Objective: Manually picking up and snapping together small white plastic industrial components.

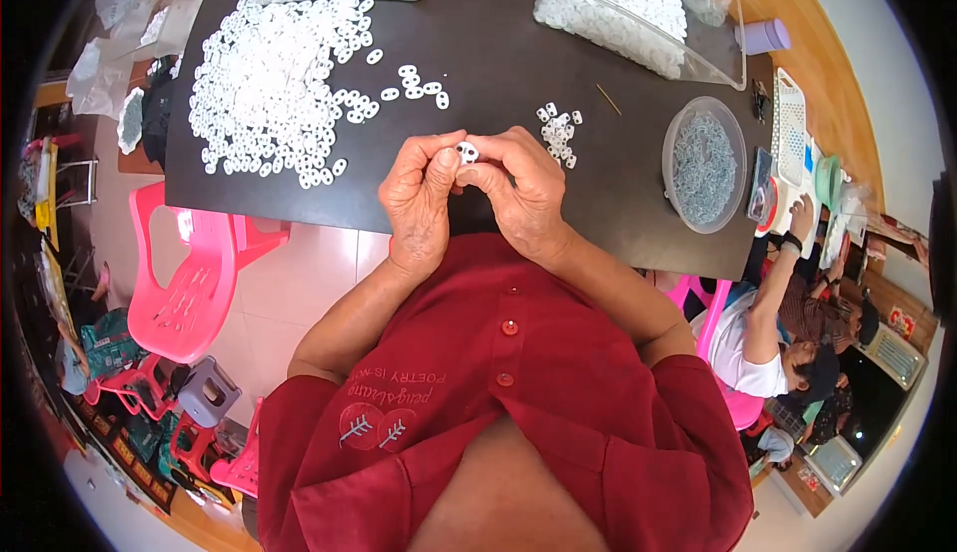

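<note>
Just above the front edge of the dark table, my left hand (417, 198) and my right hand (523, 193) meet. Thumbs and fingers of both are closed on one small white plastic piece (467, 152) with dark round openings. Fingertips cover part of it. Ahead and to the left spreads a big heap of similar white oval two-hole pieces (269, 93), with several strays (411, 81) near it. A smaller cluster of white pieces (558, 138) lies right of my right hand. Farther right stands a round clear bowl (670, 193) full of small silvery metal parts (704, 165).
Clear bins (740, 63) of white pieces stand along the far side. A thin brass-coloured stick (609, 100) lies on the table (478, 43). At the right edge is a phone (761, 178). A pink chair (189, 288) stands at left; another person (748, 343) sits at right.
</note>
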The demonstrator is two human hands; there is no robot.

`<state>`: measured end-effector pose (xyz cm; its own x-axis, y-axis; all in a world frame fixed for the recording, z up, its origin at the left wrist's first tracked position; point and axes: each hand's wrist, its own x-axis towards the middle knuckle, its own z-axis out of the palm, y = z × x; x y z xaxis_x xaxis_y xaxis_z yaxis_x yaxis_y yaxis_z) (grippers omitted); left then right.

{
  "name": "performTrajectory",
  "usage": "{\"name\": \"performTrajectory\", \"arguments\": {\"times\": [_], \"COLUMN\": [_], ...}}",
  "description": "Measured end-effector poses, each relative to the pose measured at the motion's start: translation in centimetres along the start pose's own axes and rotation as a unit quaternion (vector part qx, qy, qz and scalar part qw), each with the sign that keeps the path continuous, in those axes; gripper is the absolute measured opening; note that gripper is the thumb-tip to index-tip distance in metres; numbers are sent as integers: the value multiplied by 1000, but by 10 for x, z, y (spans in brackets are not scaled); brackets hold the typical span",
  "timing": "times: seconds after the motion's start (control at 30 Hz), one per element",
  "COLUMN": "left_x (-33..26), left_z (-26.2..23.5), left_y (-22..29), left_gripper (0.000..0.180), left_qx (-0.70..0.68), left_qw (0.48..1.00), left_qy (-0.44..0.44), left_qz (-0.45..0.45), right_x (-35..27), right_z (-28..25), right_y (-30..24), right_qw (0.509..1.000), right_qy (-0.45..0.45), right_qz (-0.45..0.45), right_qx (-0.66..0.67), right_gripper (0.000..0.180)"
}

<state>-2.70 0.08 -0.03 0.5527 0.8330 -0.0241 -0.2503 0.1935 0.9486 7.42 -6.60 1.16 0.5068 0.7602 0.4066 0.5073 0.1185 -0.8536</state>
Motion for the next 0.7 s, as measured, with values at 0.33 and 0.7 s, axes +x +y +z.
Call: {"name": "performTrajectory", "arguments": {"times": [0.33,0.7], "left_x": [4,2], "left_z": [7,13], "left_y": [-1,12], "left_gripper": [18,17], "left_qx": [2,23], "left_qw": [1000,997], "left_qy": [2,-6], "left_qz": [-2,72], "right_x": [2,9], "right_z": [4,0], "right_y": [1,-6], "right_qw": [998,991], "right_qy": [26,38], "right_qz": [-38,-102], "right_qx": [-47,-77], "right_gripper": [21,19]}}
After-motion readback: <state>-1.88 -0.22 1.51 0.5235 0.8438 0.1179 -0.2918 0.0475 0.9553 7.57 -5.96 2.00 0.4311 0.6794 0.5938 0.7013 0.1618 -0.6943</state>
